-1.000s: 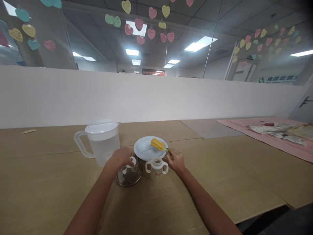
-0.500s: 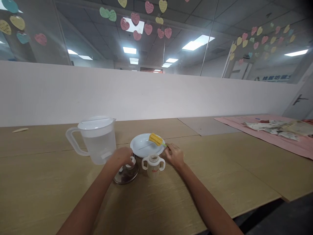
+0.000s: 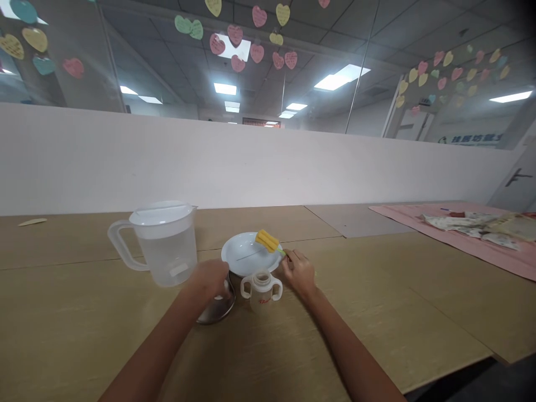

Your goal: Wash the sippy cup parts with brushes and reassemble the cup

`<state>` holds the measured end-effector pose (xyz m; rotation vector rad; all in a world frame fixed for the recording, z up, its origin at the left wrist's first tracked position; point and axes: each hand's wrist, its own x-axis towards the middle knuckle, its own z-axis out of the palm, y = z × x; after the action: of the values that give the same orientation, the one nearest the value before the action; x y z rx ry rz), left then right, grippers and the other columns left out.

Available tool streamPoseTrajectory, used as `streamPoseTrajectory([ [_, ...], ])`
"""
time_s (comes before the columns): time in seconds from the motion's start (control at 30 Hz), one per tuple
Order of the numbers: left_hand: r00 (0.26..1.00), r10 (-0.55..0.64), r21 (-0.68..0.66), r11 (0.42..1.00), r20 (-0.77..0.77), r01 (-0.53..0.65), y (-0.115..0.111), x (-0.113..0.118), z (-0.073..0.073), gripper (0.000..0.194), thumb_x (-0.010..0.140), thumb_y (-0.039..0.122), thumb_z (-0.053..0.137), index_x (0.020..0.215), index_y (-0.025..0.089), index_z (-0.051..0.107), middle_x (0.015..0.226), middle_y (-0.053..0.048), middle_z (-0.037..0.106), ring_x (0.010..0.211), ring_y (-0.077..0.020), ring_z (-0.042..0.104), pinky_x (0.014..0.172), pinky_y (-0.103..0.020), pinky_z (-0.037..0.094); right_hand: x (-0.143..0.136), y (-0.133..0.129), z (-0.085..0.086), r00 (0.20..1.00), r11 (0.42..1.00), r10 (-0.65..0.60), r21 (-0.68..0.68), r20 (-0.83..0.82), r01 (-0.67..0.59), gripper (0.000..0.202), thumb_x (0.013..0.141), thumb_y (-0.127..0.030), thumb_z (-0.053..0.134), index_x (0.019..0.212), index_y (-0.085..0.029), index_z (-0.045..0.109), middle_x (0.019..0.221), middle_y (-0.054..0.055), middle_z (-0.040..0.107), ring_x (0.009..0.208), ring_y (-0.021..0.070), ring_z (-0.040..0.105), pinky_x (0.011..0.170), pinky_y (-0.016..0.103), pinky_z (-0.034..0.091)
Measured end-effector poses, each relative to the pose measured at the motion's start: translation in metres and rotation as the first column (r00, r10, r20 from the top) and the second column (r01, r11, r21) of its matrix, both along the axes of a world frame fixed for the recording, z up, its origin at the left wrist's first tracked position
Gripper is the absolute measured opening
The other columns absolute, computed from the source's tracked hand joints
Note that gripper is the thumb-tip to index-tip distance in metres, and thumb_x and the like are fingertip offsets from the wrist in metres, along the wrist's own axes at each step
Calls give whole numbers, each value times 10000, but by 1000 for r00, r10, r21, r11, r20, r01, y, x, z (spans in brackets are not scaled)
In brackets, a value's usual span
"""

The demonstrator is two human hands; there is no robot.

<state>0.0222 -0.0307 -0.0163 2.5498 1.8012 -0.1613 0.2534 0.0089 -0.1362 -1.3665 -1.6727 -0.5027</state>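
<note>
My right hand (image 3: 299, 272) is closed around the thin green handle of a yellow sponge brush (image 3: 267, 240). The sponge head is over the right rim of a white plate (image 3: 237, 267). In front of the plate stands a clear two-handled baby cup (image 3: 261, 296), upright, without a lid and with red lettering. My left hand (image 3: 213, 279) is over a round metal dish (image 3: 215, 314), its fingers curled down and pressed together. A bit of white shows beneath those fingers, but what they grip is hidden.
A clear plastic pitcher (image 3: 167, 251) with a white lid and water inside stands just beyond my left hand. A pink cloth (image 3: 412, 220) with packets and papers lies at the far right. The white wall (image 3: 251, 167) rises behind the table (image 3: 368, 312).
My left hand has come lower over the metal dish, covering the white ring-shaped piece that showed before. My right hand keeps the brush almost where it was. The view has shifted slightly.
</note>
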Motion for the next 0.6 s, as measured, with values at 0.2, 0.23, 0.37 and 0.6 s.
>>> streamPoseTrajectory([
  [0.2, 862, -368, 96, 929, 348, 358, -16, 25, 6, 550, 660, 535, 549, 1114, 228, 505, 1096, -53, 576, 1004, -248, 515, 770, -295, 396, -3, -4, 12, 986, 998, -22, -61, -167, 12, 335, 761, -175, 374, 974, -145, 630, 767, 58, 586, 632, 128, 515, 605, 228, 381],
  [0.23, 855, -379, 83, 923, 355, 375, -15, 29, 2, 549, 648, 524, 564, 1104, 224, 508, 1071, -49, 577, 989, -246, 514, 764, -293, 392, -3, -5, 15, 977, 998, -1, -56, -212, -11, 340, 759, -181, 375, 980, -138, 629, 753, 54, 578, 611, 122, 504, 601, 229, 386],
  [0.37, 836, -376, 59, 921, 399, 386, -7, 35, -12, 421, 612, 463, 599, 942, 204, 554, 953, -32, 554, 862, -208, 527, 695, -271, 391, -3, -3, 39, 896, 992, 121, 37, -427, -117, 319, 762, -241, 404, 945, -122, 636, 682, 27, 545, 607, 119, 490, 596, 237, 407],
  [0.6, 799, -360, -9, 910, 482, 415, -17, 32, -14, 303, 662, 356, 542, 919, 201, 498, 939, -26, 544, 791, -177, 521, 642, -257, 395, -13, 10, 115, 624, 848, 349, -49, -699, -528, 476, 764, -425, 442, 1150, -162, 532, 641, -16, 509, 412, 68, 427, 343, 189, 318],
])
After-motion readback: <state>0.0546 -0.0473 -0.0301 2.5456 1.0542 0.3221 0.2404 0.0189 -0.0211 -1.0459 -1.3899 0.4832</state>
